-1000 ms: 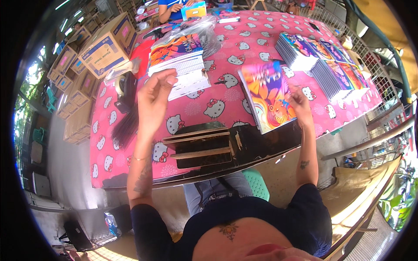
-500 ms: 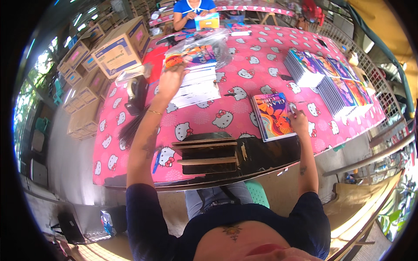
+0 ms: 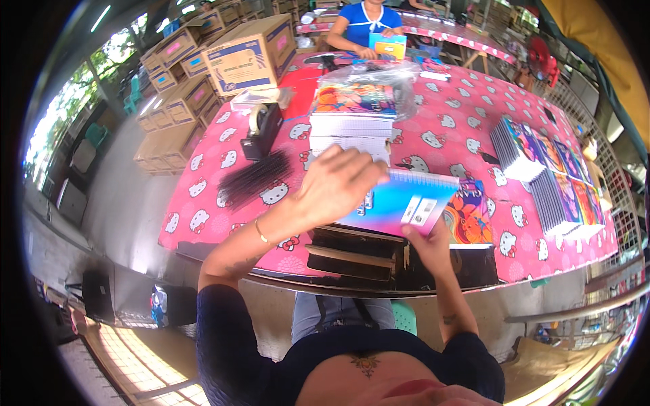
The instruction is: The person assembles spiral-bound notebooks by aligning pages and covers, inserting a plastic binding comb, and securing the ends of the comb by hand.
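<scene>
A spiral notebook point(image 3: 413, 193) with a blue-to-pink cover is tilted above the table's front part, its coil along the upper edge. My left hand point(image 3: 340, 183) is closed at its upper left, fingers bent over the coil side; the fingertips are partly hidden. At the lower right corner my right hand point(image 3: 433, 245) pinches it, thumb on the cover. Behind it, partly covered, lies a notebook with an orange flowery cover point(image 3: 470, 223). Beyond my left hand stands a stack of notebooks point(image 3: 352, 128). Beneath the held notebook is a black slotted board piece point(image 3: 352, 256).
Black thin wires point(image 3: 254, 179) lie left, near a tape dispenser point(image 3: 263, 132). Bound notebook stacks point(image 3: 535, 162) stand at right. A large carton point(image 3: 247, 57) is at the far left. Across the pink patterned table point(image 3: 203, 196), a person in blue point(image 3: 369, 30) holds a notebook.
My left hand has come back from the stack with a notebook. My right hand has moved left off the orange notebook and now grips this one. The view has shifted left.
</scene>
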